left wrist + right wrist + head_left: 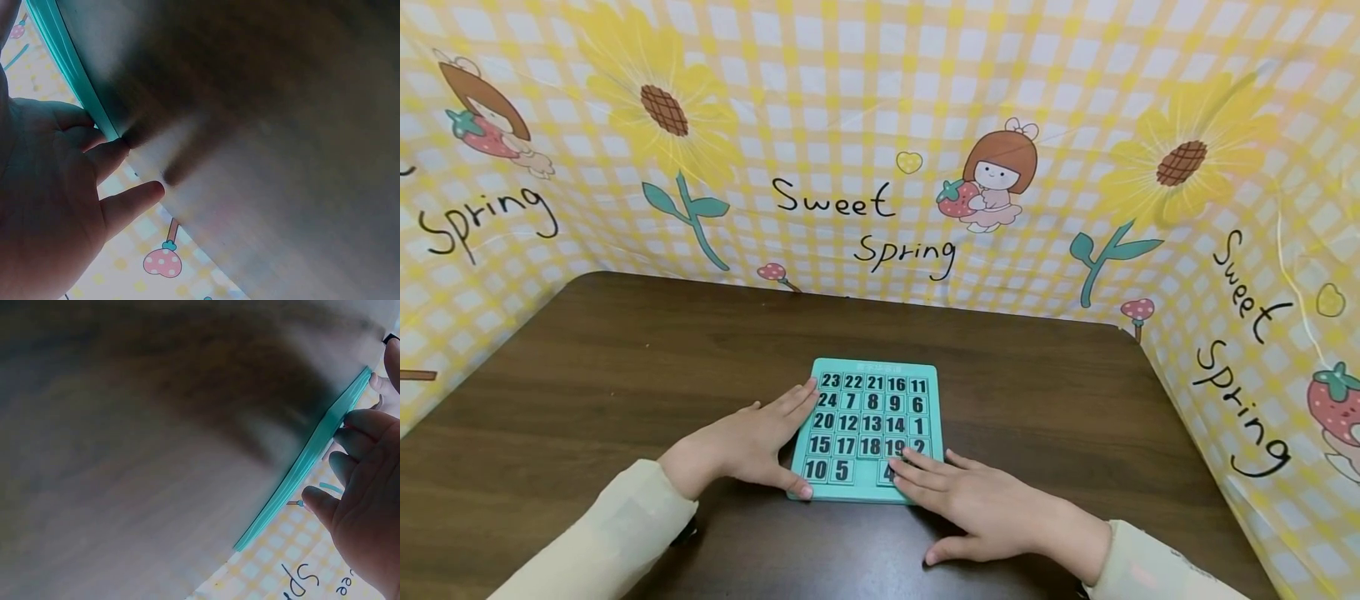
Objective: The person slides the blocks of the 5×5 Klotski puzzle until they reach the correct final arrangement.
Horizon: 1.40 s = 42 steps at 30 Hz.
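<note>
A turquoise sliding number puzzle (859,425) lies flat on the table, its square tiles bearing black numbers. A gap shows in the bottom row between the 5 tile (841,472) and the 4 tile (886,473). Along the puzzle's left side rests my left hand (748,442), thumb at the lower left corner and extended fingertips at the upper left edge. My right hand (981,500) reaches over the lower right corner. Its straight fingertips lie at the 4 and 19 tiles, covering the bottom right corner. In the right wrist view, the puzzle's edge (306,459) passes beside those fingers.
The dark brown wooden table (700,333) has rounded far corners. Yellow checked cloth (850,100) with flowers and lettering stands up behind it and on both sides.
</note>
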Motion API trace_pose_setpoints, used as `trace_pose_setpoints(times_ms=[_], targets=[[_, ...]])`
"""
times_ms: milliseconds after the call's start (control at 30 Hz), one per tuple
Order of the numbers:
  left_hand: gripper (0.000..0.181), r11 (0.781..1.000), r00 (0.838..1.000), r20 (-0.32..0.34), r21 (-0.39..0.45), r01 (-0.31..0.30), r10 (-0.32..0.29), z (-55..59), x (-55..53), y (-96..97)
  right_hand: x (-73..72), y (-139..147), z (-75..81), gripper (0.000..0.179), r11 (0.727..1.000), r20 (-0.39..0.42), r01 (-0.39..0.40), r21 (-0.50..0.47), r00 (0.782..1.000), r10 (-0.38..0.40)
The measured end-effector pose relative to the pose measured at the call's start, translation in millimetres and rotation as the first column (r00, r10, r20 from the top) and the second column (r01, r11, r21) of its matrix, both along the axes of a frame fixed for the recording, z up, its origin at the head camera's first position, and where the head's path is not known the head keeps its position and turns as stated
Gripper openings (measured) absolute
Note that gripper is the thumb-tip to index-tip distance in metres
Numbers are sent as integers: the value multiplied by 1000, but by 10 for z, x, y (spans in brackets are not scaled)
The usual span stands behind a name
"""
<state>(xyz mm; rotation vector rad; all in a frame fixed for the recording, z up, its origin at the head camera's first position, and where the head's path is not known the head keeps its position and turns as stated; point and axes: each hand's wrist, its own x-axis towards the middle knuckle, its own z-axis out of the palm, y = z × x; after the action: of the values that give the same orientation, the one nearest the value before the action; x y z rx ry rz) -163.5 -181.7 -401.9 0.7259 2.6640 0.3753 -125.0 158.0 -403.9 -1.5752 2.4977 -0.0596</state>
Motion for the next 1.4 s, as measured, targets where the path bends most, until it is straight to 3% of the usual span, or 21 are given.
trace_pose_setpoints(times_ms=[600,800,1400], targets=[[131,1000,1000,0,-13,1,-1,6,-14,10,6,49,-2,82,999,-24,-3,-44,1000,2],[131,1000,1000,3,-10,-5,5,12,-16,5,-23,-66,32,81,999,-4,-17,-27,1000,17],[129,1000,1000,13,-7,-1,1,7,-10,4,-52,-462,39,80,992,-51,-121,19,991,122]])
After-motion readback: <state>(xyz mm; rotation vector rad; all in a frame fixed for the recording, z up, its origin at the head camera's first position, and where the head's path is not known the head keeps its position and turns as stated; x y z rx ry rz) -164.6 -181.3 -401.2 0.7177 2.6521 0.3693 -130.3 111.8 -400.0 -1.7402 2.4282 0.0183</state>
